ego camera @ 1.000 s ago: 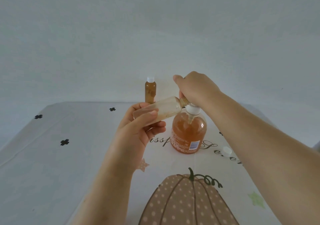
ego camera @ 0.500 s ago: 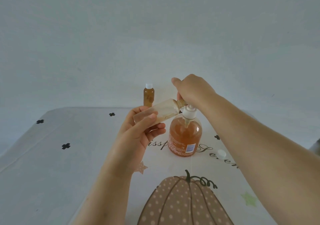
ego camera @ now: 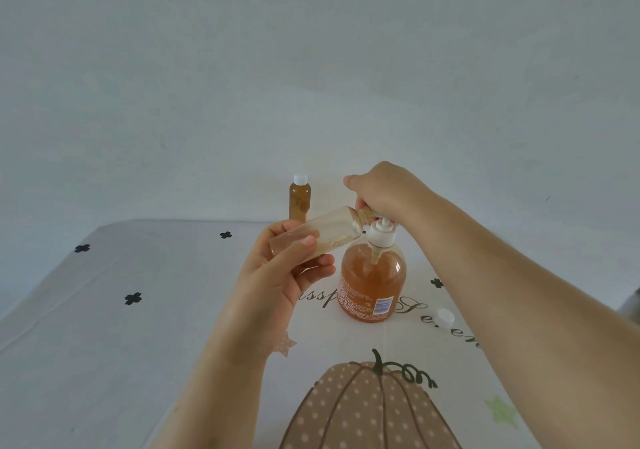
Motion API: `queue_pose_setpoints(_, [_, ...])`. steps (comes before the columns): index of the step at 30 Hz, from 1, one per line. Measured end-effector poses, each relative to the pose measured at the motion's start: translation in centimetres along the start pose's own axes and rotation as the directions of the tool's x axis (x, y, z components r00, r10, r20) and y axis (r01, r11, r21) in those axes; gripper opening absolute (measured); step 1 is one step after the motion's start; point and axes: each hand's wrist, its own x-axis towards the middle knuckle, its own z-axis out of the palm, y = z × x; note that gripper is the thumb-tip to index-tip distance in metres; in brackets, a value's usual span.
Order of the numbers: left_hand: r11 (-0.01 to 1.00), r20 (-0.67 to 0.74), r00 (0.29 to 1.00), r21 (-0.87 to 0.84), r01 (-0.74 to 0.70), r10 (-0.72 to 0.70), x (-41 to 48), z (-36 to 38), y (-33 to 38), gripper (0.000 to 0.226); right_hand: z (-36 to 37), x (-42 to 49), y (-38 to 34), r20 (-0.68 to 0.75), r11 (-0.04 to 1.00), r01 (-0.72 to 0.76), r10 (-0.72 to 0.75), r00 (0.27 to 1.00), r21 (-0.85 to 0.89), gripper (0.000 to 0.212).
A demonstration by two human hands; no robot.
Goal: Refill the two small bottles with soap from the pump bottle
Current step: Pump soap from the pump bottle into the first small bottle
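My left hand [ego camera: 284,272] grips a small clear bottle [ego camera: 329,232], uncapped and tilted, its mouth pressed against the spout of the pump bottle [ego camera: 373,277]. The pump bottle stands upright on the table, full of orange soap, with a white pump head. My right hand [ego camera: 384,190] rests on top of that pump head, fingers curled over it. A thin film of soap shows inside the held bottle. The second small bottle [ego camera: 300,198] stands capped and full of amber soap behind my left hand.
A loose white cap [ego camera: 445,317] lies on the tablecloth [ego camera: 104,344] to the right of the pump bottle. The cloth bears a pumpkin print [ego camera: 370,410] near me. A plain wall rises behind the table's far edge.
The pump head has risen a little under my right hand. Both hands and the tilted bottle keep their places at the spout; the view has shifted slightly.
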Motion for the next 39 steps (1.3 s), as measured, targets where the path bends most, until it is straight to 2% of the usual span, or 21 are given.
queue_pose_setpoints(10, [0.999,-0.032,0.999,0.046,0.017,-0.015,0.6,-0.5,-0.4,0.023,2.0,2.6,1.3,-0.073,0.999,-0.034,0.032,0.997,-0.022,0.027])
queue_pose_setpoints(26, [1.000,-0.030,0.999,0.021,0.019,-0.018,0.3,-0.2,-0.3,0.018,1.0,0.8,0.6,-0.107,1.000,-0.015,0.016,0.994,0.019,0.027])
queue_pose_setpoints(34, [1.000,0.008,1.000,0.013,-0.002,0.002,0.1,-0.1,-0.1,0.023,-0.4,-0.3,-0.5,-0.072,0.996,0.006,-0.012,0.997,-0.085,0.029])
queue_pose_setpoints(37, [1.000,0.006,1.000,0.011,0.002,-0.002,0.2,-0.1,-0.1,0.025,-0.1,-0.1,-0.7,-0.002,0.996,-0.020,0.020,1.000,-0.082,0.033])
queue_pose_setpoints(39, [1.000,0.000,1.000,0.017,0.004,-0.004,0.2,-0.1,-0.2,0.024,0.1,0.0,-0.6,-0.007,0.998,-0.032,0.032,0.999,-0.051,0.031])
